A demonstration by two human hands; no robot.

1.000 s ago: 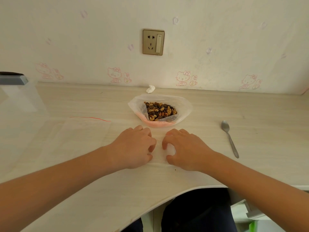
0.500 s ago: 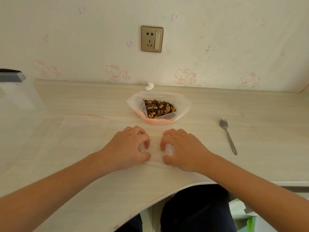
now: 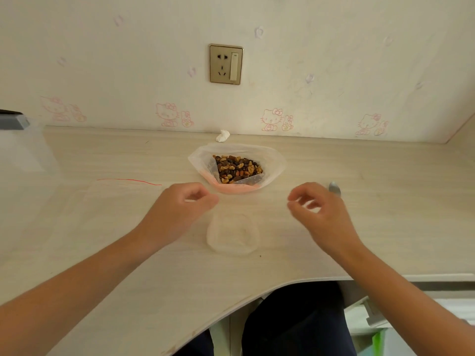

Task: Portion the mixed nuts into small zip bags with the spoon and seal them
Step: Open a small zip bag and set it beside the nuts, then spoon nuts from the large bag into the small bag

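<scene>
Desk, light wood, viewed from above. At centre rear stands a large clear bag with a pink rim, its mouth spread wide; it contains the mixed nuts, brown and dark pieces heaped in the lower part. Directly in front of it, nearer the person, a small zip bag lies on the desk, clear and empty, touched by neither hand. The left hand hovers just left of that bag, fingers loosely curled, thumb forward, gripping nothing. The right hand is well to its right, fingers likewise loosely curled and gripping nothing. The spoon lies beyond the right hand; only its bowl shows. A further flat zip bag with a red seal line lies to the left, empty. A crumpled white scrap sits by the wall.
</scene>
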